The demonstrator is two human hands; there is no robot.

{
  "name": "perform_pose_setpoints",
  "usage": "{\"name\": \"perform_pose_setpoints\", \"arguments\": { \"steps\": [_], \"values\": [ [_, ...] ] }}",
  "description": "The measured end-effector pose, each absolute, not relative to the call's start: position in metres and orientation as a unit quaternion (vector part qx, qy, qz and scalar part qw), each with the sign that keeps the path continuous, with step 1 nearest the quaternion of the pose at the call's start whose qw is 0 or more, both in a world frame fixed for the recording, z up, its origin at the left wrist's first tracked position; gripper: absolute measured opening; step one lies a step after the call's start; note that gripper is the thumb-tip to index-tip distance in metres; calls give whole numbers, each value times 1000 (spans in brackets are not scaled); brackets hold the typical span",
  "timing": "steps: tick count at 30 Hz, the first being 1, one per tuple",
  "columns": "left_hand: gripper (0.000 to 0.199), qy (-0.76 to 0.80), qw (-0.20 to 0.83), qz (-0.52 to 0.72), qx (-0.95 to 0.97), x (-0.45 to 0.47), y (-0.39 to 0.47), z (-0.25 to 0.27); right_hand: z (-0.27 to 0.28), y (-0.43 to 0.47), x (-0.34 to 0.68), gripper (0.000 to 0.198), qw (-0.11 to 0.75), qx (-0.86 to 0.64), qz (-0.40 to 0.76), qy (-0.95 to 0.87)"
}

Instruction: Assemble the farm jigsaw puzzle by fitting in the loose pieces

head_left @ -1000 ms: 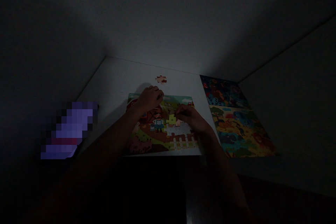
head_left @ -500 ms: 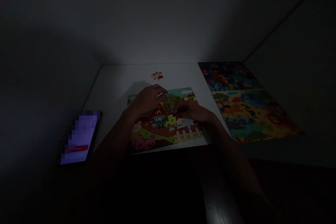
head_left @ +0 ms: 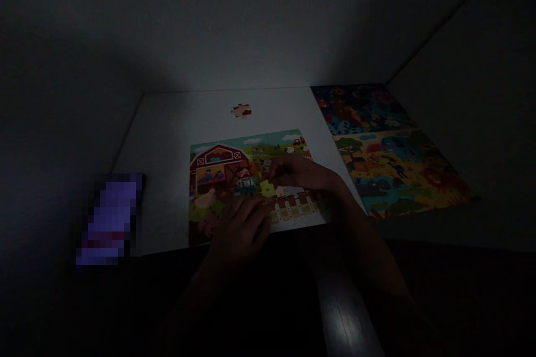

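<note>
A farm jigsaw puzzle [head_left: 215, 178] with a red barn and a farmer lies on the white table, mostly assembled. A pale gap shows in its lower right, above the picket fence. My right hand [head_left: 304, 173] is over the puzzle's right side, fingers curled and pinched near the yellow-green patch. Whatever is between those fingertips is too dark to make out. My left hand [head_left: 243, 228] rests at the puzzle's near edge with its fingers loosely spread, holding nothing visible. One loose puzzle piece [head_left: 241, 111], brown and cream, sits beyond the puzzle.
A phone [head_left: 111, 217] with a lit, blurred screen lies at the left edge of the white table [head_left: 163, 134]. On the right are two other picture puzzles, a dark one [head_left: 360, 109] and an animal one [head_left: 397, 173]. Walls stand behind and at the right. The light is very dim.
My left hand has drawn back from the puzzle's upper middle to its near edge, uncovering the barn. My right hand stays over the right side. The view has shifted slightly.
</note>
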State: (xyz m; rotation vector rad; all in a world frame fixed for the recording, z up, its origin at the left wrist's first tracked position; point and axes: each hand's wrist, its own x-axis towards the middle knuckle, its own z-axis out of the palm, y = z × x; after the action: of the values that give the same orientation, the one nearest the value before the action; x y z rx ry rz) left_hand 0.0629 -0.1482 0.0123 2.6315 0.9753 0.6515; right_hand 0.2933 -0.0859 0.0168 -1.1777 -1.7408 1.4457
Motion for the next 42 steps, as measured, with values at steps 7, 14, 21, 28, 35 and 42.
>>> {"name": "perform_pose_setpoints", "arguments": {
  "steps": [7,14,21,28,35,42],
  "values": [
    [31,350,68,248,901,66,-156,-7,21,-86,293,5,273,-448,534,-663],
    [31,339,8,245,908,69,-158,-9,18,-86,293,5,262,-445,536,-668],
    [28,329,-12,274,904,70,-159,-11,17,-87,291,5,247,-451,509,-691],
    [32,328,-20,286,900,69,-159,-13,15,-88,292,4,231,-462,479,-710],
    [31,330,-14,283,901,71,-159,-13,12,-90,291,6,249,-454,496,-697],
    [28,327,-2,283,902,71,-160,-11,11,-88,292,5,254,-444,501,-698]
  ]
}}
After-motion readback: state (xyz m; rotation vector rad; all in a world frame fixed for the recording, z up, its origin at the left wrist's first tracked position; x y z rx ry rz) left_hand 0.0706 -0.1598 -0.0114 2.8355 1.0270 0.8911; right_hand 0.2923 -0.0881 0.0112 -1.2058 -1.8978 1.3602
